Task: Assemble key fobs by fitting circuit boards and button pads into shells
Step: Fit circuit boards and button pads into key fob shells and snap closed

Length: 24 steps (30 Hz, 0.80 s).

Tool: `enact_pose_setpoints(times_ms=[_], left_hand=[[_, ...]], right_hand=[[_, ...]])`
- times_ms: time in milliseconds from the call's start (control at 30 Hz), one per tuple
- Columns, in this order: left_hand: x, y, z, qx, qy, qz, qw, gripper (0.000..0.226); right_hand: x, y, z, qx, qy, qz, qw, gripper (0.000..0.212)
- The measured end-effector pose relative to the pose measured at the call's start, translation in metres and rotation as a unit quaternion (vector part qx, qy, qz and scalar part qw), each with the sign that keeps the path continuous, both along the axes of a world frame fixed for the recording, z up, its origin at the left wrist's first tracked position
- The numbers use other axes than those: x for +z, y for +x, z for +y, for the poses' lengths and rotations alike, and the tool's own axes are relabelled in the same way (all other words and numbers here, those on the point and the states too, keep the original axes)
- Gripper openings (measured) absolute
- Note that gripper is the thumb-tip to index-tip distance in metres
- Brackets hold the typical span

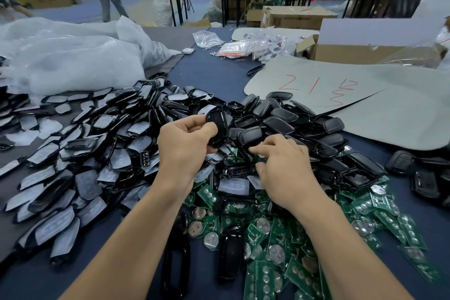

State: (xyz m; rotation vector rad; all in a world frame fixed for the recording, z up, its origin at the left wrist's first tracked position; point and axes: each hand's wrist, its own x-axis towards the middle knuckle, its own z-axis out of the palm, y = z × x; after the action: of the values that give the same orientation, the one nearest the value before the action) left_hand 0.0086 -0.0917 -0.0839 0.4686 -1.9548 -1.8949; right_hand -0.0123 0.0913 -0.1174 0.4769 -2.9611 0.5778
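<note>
My left hand (185,143) grips a glossy black key fob shell (217,126), held upright above the heap. My right hand (282,168) reaches down into the pile, its fingertips curled among green circuit boards (275,234) and black shells (280,124); what they pinch is hidden. Black front shells covered with white film (92,153) spread over the left of the table. Circuit boards with round metal battery contacts lie heaped under and to the right of my forearms.
White plastic bags (68,61) lie at the back left. A grey card sheet with red writing (341,90) and an open cardboard box (360,51) are at the back right. Bagged finished fobs (253,46) sit further back. A person walks in the background.
</note>
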Motion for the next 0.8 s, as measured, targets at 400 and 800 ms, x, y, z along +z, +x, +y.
enact_pose_setpoints(times_ms=[400, 800], left_hand=[[0.000, 0.001, 0.007, -0.016, -0.041, 0.017, 0.999, 0.033], [-0.002, -0.001, 0.010, -0.031, -0.036, 0.043, 0.998, 0.044]], right_hand=[[0.002, 0.002, -0.009, -0.009, 0.019, 0.011, 1.000, 0.045], [0.008, 0.005, 0.003, -0.037, -0.143, -0.027, 0.989, 0.027]])
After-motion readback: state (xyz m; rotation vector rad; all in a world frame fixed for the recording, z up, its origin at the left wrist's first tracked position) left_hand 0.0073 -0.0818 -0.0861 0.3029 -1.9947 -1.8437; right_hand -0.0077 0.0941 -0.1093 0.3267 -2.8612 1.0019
